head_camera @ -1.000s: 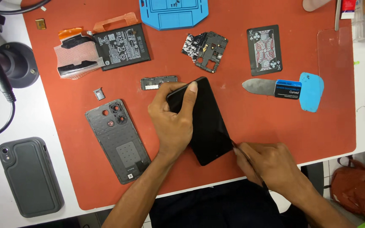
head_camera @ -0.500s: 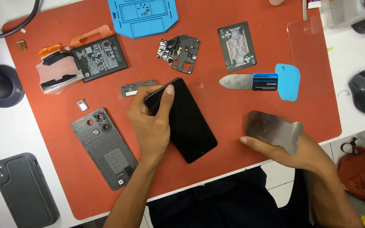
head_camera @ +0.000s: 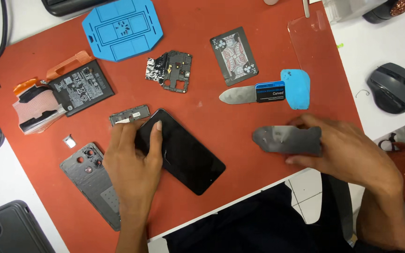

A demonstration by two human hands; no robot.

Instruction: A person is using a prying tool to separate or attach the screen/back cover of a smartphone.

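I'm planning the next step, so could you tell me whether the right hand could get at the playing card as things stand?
Probably yes, though the right hand is full: it holds a thin metal sheet. The playing card lies uncovered on the mat beyond it.

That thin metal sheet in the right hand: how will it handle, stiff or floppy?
Probably springy rather than floppy: the thin metal sheet stays flat while the right hand pinches only one end. Likely light, since the fingers alone carry it. Its smooth grey face may be slippery, and hard to lift off the red mat.
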